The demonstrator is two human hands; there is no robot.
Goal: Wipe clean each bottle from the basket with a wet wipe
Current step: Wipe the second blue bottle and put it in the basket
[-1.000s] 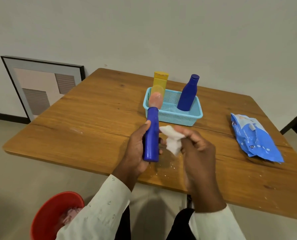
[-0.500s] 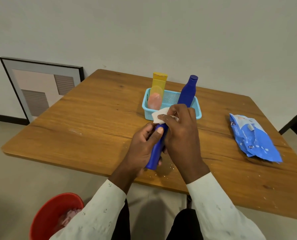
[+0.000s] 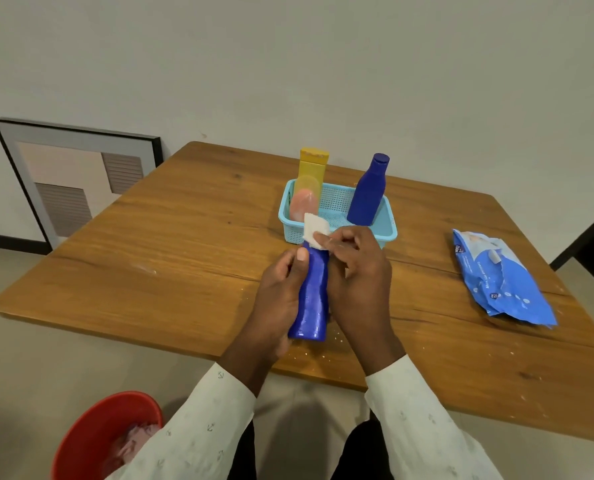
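Near table edge (image 3: 171,336), left hand (image 3: 277,299) grips bottle (image 3: 312,299)

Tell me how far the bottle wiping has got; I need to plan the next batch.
Nothing on the table shows a finished bottle. In hand: the left hand grips a blue bottle while the right hand presses a white wipe on its top end. Left: a yellow bottle, a pink one and a dark blue bottle stand in the basket.
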